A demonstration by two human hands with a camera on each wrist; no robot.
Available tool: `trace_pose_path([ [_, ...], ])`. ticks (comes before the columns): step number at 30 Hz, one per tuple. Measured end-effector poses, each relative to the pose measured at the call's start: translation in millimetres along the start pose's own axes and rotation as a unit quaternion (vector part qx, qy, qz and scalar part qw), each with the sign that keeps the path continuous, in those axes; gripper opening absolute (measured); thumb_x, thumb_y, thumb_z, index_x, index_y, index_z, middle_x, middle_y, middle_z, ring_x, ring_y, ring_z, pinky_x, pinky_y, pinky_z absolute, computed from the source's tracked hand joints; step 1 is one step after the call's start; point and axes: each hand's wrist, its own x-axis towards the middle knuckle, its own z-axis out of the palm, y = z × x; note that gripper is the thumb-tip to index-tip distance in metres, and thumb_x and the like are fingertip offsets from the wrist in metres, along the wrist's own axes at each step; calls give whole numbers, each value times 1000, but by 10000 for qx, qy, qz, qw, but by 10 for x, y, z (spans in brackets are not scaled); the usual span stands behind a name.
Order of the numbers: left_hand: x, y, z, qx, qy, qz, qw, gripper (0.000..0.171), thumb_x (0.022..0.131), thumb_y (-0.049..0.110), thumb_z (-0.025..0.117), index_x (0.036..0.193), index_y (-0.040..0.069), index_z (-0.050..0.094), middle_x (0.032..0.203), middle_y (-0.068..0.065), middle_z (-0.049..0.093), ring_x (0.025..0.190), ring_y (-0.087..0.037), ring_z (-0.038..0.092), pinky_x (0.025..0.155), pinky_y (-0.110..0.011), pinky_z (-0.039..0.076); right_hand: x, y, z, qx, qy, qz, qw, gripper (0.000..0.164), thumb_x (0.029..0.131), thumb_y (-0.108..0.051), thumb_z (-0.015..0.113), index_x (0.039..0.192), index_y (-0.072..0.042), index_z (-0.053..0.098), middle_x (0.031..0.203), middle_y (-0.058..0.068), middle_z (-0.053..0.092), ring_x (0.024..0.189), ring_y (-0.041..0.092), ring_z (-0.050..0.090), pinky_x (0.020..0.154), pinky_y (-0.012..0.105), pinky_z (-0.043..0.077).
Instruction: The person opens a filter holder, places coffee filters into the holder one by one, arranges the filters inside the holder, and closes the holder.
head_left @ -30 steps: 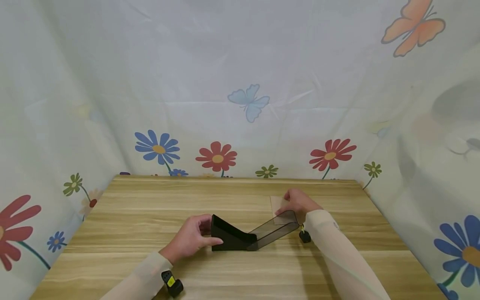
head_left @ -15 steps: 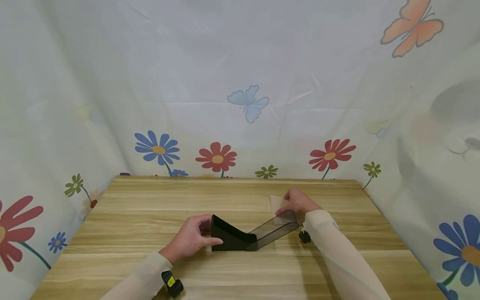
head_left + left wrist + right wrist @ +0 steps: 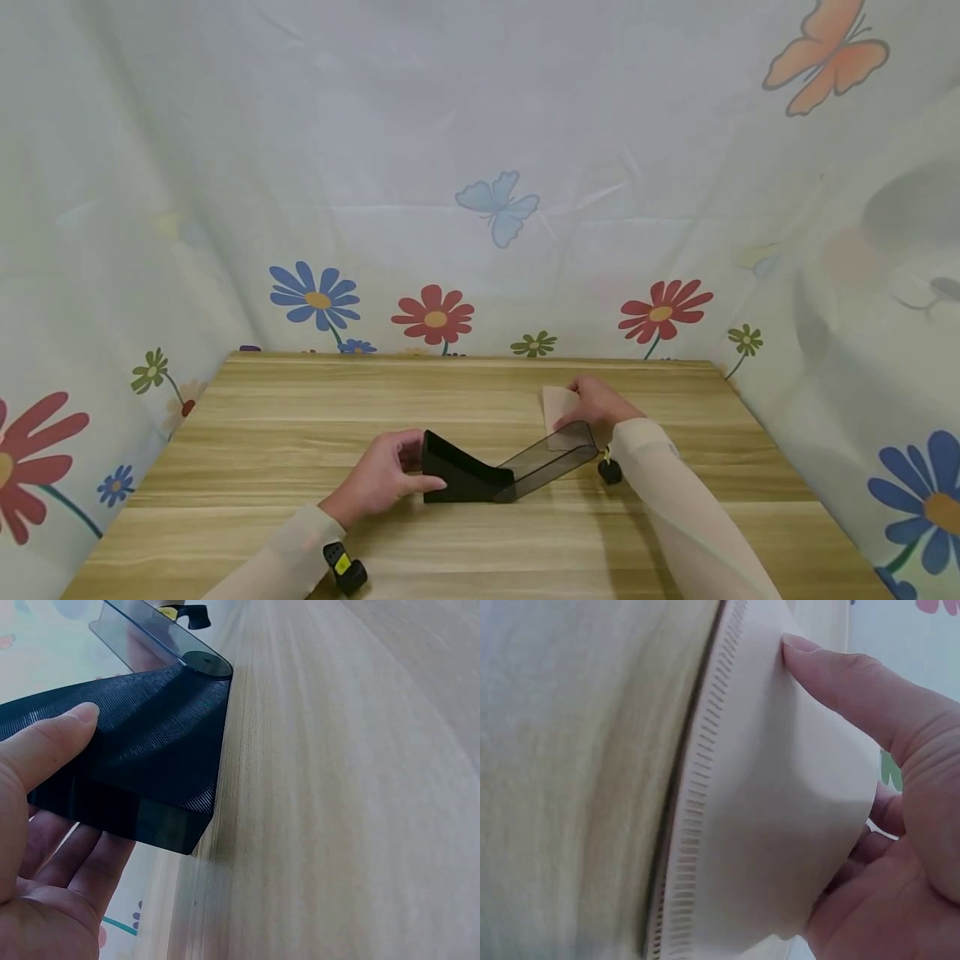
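A black wedge-shaped box [image 3: 463,485] with a ribbed side stands on the wooden table, its smoky see-through lid [image 3: 546,462] swung out to the right. My left hand [image 3: 377,473] grips the box's tall left end, thumb on the near side [image 3: 150,742] and fingers behind it. Beyond the lid, my right hand [image 3: 600,402] pinches paper coffee filters [image 3: 557,406] by one side, thumb on the face towards the wrist camera. In the right wrist view, the filters [image 3: 742,802] show a crimped seam along the edge close to the tabletop. Some of the right fingers are hidden behind the paper.
The wooden table [image 3: 315,400] reaches back to a white curtain [image 3: 360,150] printed with flowers and butterflies, which also hangs at both sides. A small black wrist device with a yellow patch is on each sleeve, left [image 3: 345,568] and right [image 3: 610,468].
The coffee filters in my right hand have shifted and tilted slightly, their far edge a little higher in the head view. My left hand, the box and its lid stay put.
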Motion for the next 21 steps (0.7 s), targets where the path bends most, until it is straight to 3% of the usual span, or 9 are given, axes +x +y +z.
trace_pose_path([
  [5,3,-12,0,-3,1,-13,10000,39,79,39,88,110,22,72,107,2,75,93,-18,71,86,-24,56,23,19,-37,-86,-95,-217,9997,54,73,-26,94,109,2,66,96,10,69,81,19,59,75,35,50],
  [10,-2,-4,4,4,25,-11,10000,39,79,39,88,111,23,72,108,3,75,94,-17,71,86,-24,56,6,17,-90,30,-283,-187,9994,32,76,-27,92,86,-6,70,76,1,63,68,15,55,64,30,45],
  [13,-6,9,6,-19,23,2,10000,38,80,38,88,111,22,72,107,2,75,94,-17,71,86,-25,57,-4,22,-113,77,-370,-140,9992,30,77,-29,92,77,-10,69,68,-2,59,63,13,51,59,28,41],
  [21,-11,20,9,-15,18,16,10000,36,80,37,88,108,22,72,104,2,76,93,-18,71,83,-24,56,-54,-6,-175,322,-550,-149,9979,25,78,-28,90,86,-10,74,76,-1,66,68,15,55,62,29,44],
])
